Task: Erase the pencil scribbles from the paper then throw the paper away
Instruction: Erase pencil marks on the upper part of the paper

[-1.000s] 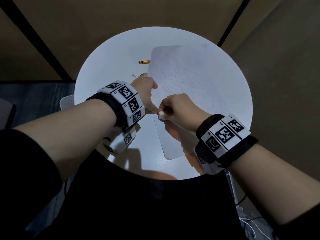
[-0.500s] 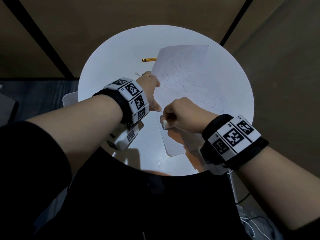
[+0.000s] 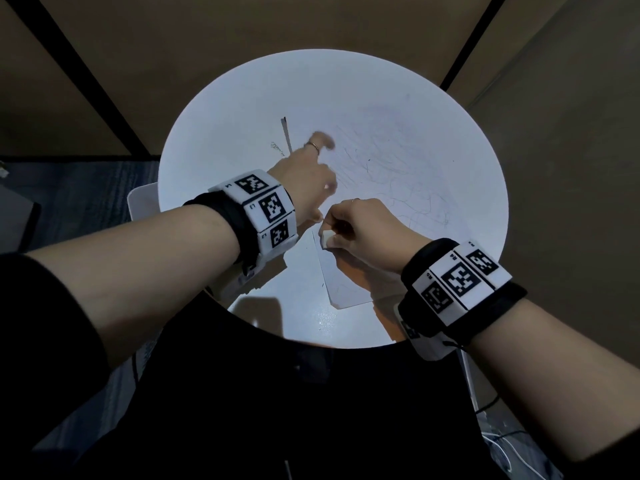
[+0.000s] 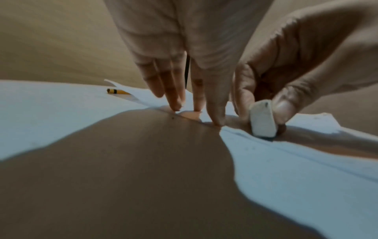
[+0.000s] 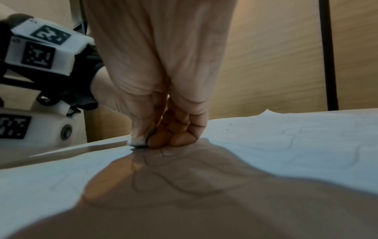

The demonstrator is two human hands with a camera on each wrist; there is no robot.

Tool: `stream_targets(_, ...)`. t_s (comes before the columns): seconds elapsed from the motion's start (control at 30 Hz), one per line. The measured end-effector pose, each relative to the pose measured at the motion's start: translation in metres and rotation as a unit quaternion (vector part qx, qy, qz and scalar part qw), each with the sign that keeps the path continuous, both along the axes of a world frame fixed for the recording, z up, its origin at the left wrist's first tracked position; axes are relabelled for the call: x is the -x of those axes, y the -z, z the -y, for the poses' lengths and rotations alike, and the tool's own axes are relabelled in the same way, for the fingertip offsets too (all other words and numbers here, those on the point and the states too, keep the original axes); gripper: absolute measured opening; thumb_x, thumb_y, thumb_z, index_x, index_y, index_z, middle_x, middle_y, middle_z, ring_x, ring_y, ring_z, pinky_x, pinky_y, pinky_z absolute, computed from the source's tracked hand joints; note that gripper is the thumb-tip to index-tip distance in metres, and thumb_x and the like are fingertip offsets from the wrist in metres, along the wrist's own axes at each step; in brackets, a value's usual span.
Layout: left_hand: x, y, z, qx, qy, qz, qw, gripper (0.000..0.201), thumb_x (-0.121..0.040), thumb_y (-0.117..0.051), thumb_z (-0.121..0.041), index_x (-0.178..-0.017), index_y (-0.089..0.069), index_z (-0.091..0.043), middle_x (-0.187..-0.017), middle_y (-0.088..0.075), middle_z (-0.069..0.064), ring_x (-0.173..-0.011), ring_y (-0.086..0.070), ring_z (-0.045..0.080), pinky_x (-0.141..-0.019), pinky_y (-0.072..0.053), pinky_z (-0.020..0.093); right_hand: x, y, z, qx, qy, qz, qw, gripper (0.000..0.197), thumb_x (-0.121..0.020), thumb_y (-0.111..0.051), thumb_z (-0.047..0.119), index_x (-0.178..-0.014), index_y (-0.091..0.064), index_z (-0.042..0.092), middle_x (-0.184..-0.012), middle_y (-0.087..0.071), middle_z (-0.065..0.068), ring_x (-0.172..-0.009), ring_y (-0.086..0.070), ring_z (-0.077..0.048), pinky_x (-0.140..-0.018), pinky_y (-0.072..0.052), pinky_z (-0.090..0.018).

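Note:
A white paper (image 3: 398, 168) with pencil scribbles lies on the round white table (image 3: 242, 109). My right hand (image 3: 360, 226) pinches a white eraser (image 3: 326, 238) between thumb and fingers and presses it onto the paper near its left edge. The left wrist view shows the eraser (image 4: 262, 118) upright on the paper (image 4: 306, 161); in the right wrist view the eraser (image 5: 137, 142) touches scribbles. My left hand (image 3: 308, 181) lies just left of it, straight fingertips (image 4: 175, 103) pressing the paper's edge down.
A yellow pencil (image 4: 117, 91) lies on the table beyond my left hand, half under the paper's lifted far corner. A white seat edge (image 3: 142, 206) shows left of the table, and cables (image 3: 502, 445) lie on the floor at lower right. Brown wall panels stand behind.
My left hand has stretched farther along the paper's left edge, fingers now extended. The right hand with the eraser has stayed near the same spot at the edge.

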State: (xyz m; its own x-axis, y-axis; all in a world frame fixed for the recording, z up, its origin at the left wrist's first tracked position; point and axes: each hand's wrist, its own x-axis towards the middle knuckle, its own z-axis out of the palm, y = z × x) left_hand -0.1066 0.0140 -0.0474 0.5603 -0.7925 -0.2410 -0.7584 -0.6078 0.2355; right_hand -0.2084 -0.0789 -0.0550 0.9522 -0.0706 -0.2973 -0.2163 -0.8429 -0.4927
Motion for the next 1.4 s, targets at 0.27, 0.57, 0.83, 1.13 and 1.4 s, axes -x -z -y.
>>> stream_targets(0.27, -0.003, 0.002, -0.007, -0.120, 0.098, 0.037, 0.987, 0.066, -0.076, -0.060, -0.063, -0.130, -0.050, -0.026, -0.137, -0.041, -0.006, -0.124, -0.040, 0.013, -0.095, -0.035, 0.035, 0.008, -0.002, -0.002, -0.007, -0.004, 0.008, 1.000, 0.010, -0.086, -0.062, 0.014, -0.090, -0.066, 0.005, -0.095, -0.067, -0.008, -0.081, -0.050, -0.015, -0.062, -0.033, -0.008)
stream_targets(0.57, 0.001, -0.003, -0.004, -0.132, 0.089, 0.038, 0.987, 0.077, -0.069, -0.067, -0.064, -0.133, -0.045, -0.026, -0.130, -0.043, -0.005, -0.120, -0.043, 0.016, -0.100, -0.027, 0.038, 0.019, -0.013, 0.001, -0.037, -0.032, -0.068, 0.996, 0.016, -0.082, -0.066, 0.016, -0.091, -0.067, 0.003, -0.093, -0.069, -0.008, -0.088, -0.059, -0.021, -0.079, -0.047, -0.029)
stream_targets(0.83, 0.002, -0.003, -0.005, -0.144, 0.097, 0.051, 0.983, 0.083, -0.068, -0.065, -0.068, -0.136, -0.039, -0.027, -0.133, -0.040, -0.003, -0.122, -0.042, 0.018, -0.100, -0.029, 0.039, 0.020, -0.008, -0.003, -0.019, -0.025, -0.025, 0.999, 0.012, -0.085, -0.064, 0.016, -0.087, -0.064, 0.004, -0.089, -0.064, -0.003, -0.078, -0.051, -0.013, -0.062, -0.034, -0.007)
stream_targets(1.13, 0.004, -0.002, -0.005, -0.151, 0.096, 0.046, 0.983, 0.086, -0.068, -0.065, -0.068, -0.138, -0.036, -0.027, -0.135, -0.039, -0.003, -0.124, -0.040, 0.018, -0.101, -0.028, 0.040, 0.029, -0.010, -0.004, -0.033, -0.035, -0.046, 0.998, 0.005, -0.084, -0.064, 0.014, -0.083, -0.063, 0.010, -0.090, -0.066, -0.002, -0.082, -0.053, -0.013, -0.067, -0.035, -0.010)
stream_targets(1.4, 0.005, -0.002, -0.004, -0.151, 0.093, 0.042, 0.983, 0.086, -0.068, -0.066, -0.067, -0.138, -0.036, -0.027, -0.135, -0.039, -0.003, -0.124, -0.040, 0.018, -0.101, -0.029, 0.039, 0.033, -0.015, -0.003, -0.044, -0.055, -0.100, 0.993, 0.006, -0.082, -0.065, 0.013, -0.084, -0.067, 0.008, -0.088, -0.068, -0.003, -0.082, -0.057, -0.015, -0.071, -0.043, -0.019)
